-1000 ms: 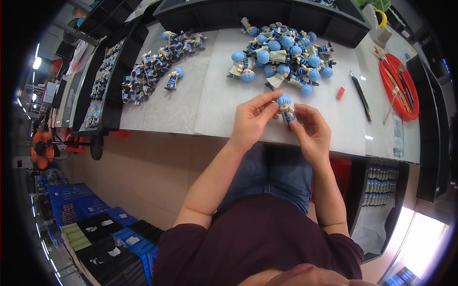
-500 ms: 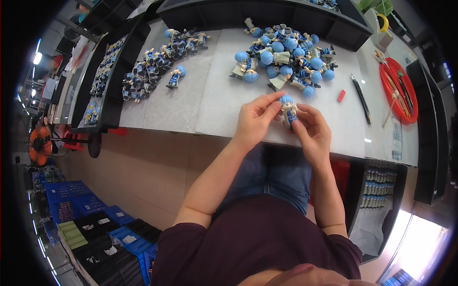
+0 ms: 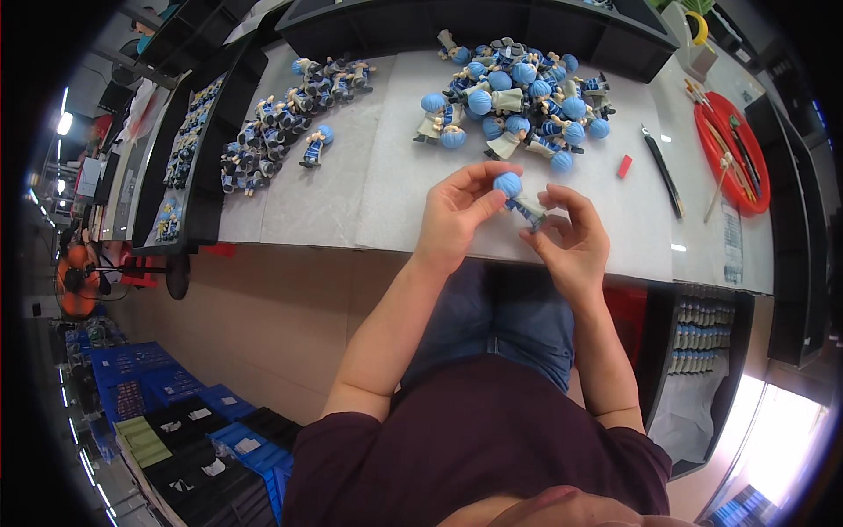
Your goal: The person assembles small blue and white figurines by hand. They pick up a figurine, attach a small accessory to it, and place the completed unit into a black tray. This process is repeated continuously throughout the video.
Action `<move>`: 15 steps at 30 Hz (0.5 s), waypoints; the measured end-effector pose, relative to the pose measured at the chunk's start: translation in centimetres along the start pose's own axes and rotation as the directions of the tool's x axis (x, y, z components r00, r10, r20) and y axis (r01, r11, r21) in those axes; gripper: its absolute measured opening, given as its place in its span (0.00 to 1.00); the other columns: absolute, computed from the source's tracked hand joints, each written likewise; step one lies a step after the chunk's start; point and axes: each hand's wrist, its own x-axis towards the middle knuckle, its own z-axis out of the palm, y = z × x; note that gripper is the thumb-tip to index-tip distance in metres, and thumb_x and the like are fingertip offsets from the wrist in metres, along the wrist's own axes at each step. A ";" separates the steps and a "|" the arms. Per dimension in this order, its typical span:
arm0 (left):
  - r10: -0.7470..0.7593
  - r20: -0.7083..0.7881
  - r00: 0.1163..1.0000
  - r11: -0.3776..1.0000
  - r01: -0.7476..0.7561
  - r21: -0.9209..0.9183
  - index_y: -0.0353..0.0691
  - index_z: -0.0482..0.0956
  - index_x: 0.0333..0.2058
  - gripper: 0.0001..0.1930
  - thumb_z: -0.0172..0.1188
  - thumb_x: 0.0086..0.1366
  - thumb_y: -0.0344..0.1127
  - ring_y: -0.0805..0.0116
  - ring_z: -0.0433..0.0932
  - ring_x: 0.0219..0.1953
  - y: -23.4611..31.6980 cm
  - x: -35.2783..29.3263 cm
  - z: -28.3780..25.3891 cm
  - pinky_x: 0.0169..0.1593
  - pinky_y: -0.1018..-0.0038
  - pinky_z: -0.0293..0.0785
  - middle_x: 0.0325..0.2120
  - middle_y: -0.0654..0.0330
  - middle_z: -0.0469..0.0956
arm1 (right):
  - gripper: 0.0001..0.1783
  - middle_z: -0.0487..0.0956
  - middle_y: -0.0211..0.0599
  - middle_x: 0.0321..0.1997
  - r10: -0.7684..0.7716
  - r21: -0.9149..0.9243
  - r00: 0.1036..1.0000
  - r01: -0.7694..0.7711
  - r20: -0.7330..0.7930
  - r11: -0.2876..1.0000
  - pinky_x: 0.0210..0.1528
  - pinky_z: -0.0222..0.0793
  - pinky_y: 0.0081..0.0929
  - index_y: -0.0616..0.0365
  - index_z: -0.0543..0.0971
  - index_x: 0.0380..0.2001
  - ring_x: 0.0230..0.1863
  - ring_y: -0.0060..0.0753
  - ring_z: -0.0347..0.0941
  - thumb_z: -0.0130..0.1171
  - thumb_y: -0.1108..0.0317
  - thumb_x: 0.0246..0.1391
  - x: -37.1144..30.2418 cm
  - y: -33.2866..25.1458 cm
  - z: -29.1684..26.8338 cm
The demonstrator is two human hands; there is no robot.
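A small blue-haired figurine (image 3: 507, 184) with a pale cape and dark blue clothing is tilted above the near edge of the table. My left hand (image 3: 457, 215) pinches it by the head between thumb and fingers. At its feet, my right hand (image 3: 571, 237) closes thumb and a finger on the lower end, while the index finger is curled and apart. Beyond my hands lies a heap of similar figurines (image 3: 518, 101). Another group of figurines (image 3: 281, 123) is spread at the left, with a single figurine (image 3: 314, 147) beside it.
A red eraser-like block (image 3: 624, 166) and a black pen-shaped knife (image 3: 662, 171) lie at the right. Past them sits a red oval tray (image 3: 760, 189) holding thin tools. Black bins stand along the back (image 3: 421, 35) and left (image 3: 230, 132); a lower bin (image 3: 702, 404) holds rows of figurines.
The figurine has turned from upright and front-facing to tilted, its cape showing. My left hand has moved slightly left with its head; my right hand has shifted from its body to its feet.
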 end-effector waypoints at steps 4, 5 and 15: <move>-0.008 0.006 1.000 0.995 0.008 -0.101 0.33 0.66 0.49 0.19 0.50 0.56 0.19 0.63 0.72 0.47 0.3 0.0 0.1 0.50 0.71 0.67 0.45 0.49 0.70 | 0.25 0.70 0.39 0.45 0.001 -0.013 1.000 -0.001 0.005 1.000 0.44 0.67 0.21 0.64 0.68 0.46 0.49 0.27 0.66 0.48 0.87 0.40 0.1 0.0 -0.3; -0.012 0.011 1.000 0.993 0.013 -0.115 0.33 0.65 0.49 0.20 0.49 0.56 0.18 0.63 0.71 0.47 0.4 0.0 0.2 0.51 0.72 0.67 0.45 0.50 0.70 | 0.24 0.70 0.39 0.46 0.007 0.020 1.000 -0.007 0.012 1.000 0.44 0.67 0.21 0.64 0.68 0.46 0.48 0.27 0.66 0.46 0.86 0.40 0.1 0.0 -0.4; 0.120 0.144 0.982 0.991 -0.126 0.037 0.32 0.64 0.51 0.23 0.46 0.54 0.15 0.54 0.68 0.50 -0.6 -0.5 -0.9 0.55 0.63 0.62 0.47 0.45 0.68 | 0.15 0.77 0.37 0.36 0.161 0.015 0.968 -0.167 0.192 0.986 0.36 0.69 0.21 0.64 0.73 0.41 0.36 0.21 0.70 0.56 0.72 0.47 0.7 -0.3 -1.7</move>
